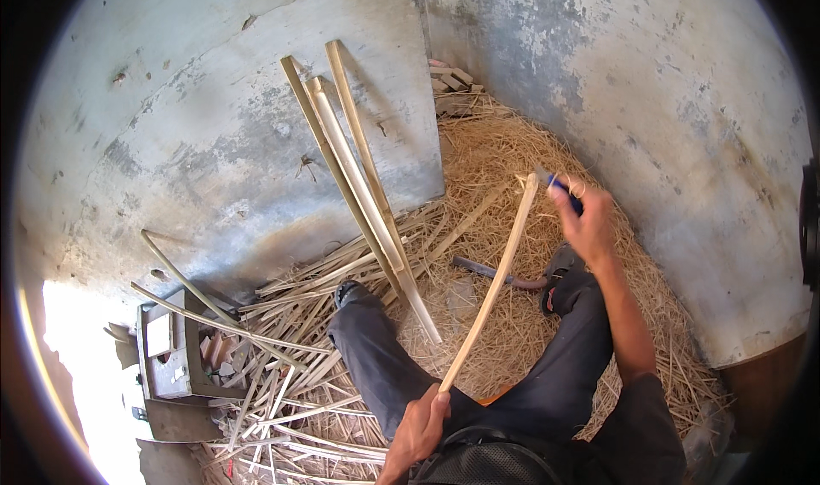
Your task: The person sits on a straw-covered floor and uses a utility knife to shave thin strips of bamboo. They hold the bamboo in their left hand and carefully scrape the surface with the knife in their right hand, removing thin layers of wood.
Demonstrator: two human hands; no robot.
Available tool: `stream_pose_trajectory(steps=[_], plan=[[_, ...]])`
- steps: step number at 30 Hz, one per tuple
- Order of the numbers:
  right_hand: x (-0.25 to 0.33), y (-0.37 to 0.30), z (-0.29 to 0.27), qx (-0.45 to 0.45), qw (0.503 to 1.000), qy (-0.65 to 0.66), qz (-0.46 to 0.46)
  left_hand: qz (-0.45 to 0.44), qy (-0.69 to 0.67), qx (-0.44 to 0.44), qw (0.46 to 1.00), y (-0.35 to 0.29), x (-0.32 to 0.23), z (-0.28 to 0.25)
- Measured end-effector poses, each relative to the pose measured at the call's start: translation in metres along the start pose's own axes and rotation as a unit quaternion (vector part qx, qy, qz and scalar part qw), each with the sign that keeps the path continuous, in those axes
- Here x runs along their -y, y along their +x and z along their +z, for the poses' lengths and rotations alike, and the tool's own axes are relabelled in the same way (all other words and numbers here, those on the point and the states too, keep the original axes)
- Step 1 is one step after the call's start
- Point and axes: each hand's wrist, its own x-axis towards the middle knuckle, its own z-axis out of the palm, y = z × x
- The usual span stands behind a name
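A long pale bamboo strip (491,293) slants up and away from my lap. My left hand (418,425) is closed around its near end. At its far end, my right hand (588,224) grips a blue-handled knife (565,196), whose short blade is at the strip's tip. Thin curled shavings hang at that tip and by my right fingers. Much of the knife handle is hidden in my palm. Between my legs, beneath the strip, a flat dark blade with a curved brown handle (523,283) lies on the floor.
Several split bamboo lengths (359,164) lean against the grey wall ahead. Straw-like shavings (504,143) heap up in the corner and along the right wall. Many thin strips (295,314) lie at the left, beside a worn box (175,357) holding broken pieces. Bricks (450,77) sit in the far corner.
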Motion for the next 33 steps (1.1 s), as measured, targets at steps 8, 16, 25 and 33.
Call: stream_pose_trajectory(steps=[8, 16, 25, 33], plan=[[0.007, -0.002, -0.01, 0.102, 0.991, -0.001, 0.09, 0.004, 0.005, -0.046, 0.999, 0.01, 0.021, -0.015], [0.023, -0.038, -0.011, 0.459, 0.859, -0.225, 0.029, 0.069, 0.079, -0.148, 0.983, 0.029, 0.005, -0.015], [0.063, -0.06, 0.009, 0.166, 0.984, 0.036, -0.061, 0.075, 0.095, -0.179, 0.976, 0.036, -0.014, -0.006], [0.075, -0.097, 0.032, 0.152, 0.965, 0.1, -0.19, 0.067, 0.008, -0.124, 0.99, 0.039, -0.017, -0.006]])
